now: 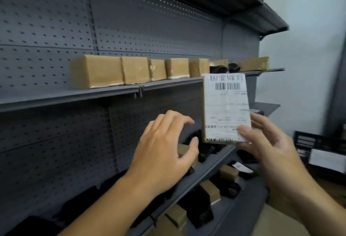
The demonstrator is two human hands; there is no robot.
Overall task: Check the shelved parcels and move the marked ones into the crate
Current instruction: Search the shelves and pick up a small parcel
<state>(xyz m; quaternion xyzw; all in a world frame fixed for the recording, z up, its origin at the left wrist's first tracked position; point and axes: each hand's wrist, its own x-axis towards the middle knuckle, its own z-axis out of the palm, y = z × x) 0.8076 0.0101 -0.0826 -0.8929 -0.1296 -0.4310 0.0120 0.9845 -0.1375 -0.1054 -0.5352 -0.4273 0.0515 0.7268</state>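
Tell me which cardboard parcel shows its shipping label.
The parcel pinched in the right hand: its white barcode label faces the camera, while the boxes lined along the shelf show plain brown cardboard.

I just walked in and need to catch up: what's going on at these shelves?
A person at the grey perforated metal shelving holds a small brown cardboard parcel with a white barcode label upright in the right hand, thumb on the label. The left hand hovers open beside it, holding nothing. A row of brown cardboard boxes sits on the shelf behind it. The black slotted plastic crate stands at the far right; the parcel is not in it yet.
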